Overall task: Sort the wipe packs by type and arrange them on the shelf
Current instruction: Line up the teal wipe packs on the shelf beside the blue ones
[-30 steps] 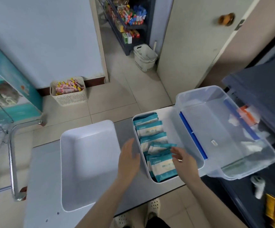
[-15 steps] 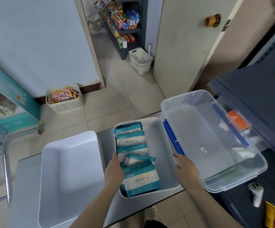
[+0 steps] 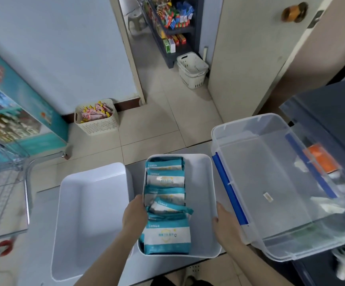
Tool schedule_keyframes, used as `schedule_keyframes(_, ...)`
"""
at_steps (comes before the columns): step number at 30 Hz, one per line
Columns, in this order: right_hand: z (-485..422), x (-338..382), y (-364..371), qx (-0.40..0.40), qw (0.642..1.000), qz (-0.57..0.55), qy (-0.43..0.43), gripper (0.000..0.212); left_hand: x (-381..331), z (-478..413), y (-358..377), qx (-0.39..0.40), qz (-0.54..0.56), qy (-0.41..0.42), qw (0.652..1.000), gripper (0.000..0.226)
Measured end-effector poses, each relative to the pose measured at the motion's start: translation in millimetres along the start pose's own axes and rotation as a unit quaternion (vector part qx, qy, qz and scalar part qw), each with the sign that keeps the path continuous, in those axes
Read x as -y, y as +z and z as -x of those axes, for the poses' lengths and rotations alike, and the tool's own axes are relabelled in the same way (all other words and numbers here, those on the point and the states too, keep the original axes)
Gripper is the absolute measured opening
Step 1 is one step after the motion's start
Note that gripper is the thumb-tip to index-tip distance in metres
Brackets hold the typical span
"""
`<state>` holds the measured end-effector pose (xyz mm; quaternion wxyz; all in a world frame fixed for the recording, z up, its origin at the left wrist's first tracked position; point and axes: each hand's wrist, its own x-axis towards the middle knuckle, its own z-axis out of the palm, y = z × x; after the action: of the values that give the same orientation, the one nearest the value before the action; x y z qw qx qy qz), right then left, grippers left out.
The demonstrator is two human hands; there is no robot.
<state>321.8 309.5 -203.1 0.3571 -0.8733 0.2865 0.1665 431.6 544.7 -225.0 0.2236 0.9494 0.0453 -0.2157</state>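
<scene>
Grey counter (image 3: 43,234), bottom of frame: left hand (image 3: 135,216) and right hand (image 3: 225,226) both clutch the middle bin (image 3: 204,203); teal wipe packs (image 3: 165,234) sorted, shelving not begun.

No legible text anywhere: teal-and-white wipe packs (image 3: 166,234) in the white bin (image 3: 203,203) carrying only blurred small print and a faint round yellow logo, with the clear tub's sticker (image 3: 268,197) and distant shelf goods (image 3: 173,19) equally unreadable.

Your left hand (image 3: 135,215) and right hand (image 3: 225,226) grip opposite sides of a white bin (image 3: 203,195) holding teal wipe packs (image 3: 165,203).
</scene>
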Motion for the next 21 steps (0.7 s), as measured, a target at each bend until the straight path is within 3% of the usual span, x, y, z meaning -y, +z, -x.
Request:
schedule_keyframes(5,6,9,-10,-0.017,1.0,0.007,-0.001,0.027,5,3,-14,0.019,0.016,0.031,0.999,0.01)
schedule_keyframes(11,16,29,-34,-0.051,0.993,0.11,-0.01,0.015,-11,7,-56,0.029,0.02,0.091,0.995,0.015)
schedule_keyframes(17,35,48,-48,-0.109,0.99,0.091,-0.019,0.032,-27,15,-105,0.001,0.029,0.148,0.989,0.018)
schedule_keyframes(21,52,63,-64,-0.148,0.986,0.071,-0.035,0.031,-41,25,-137,-0.014,0.054,0.192,0.98,0.013)
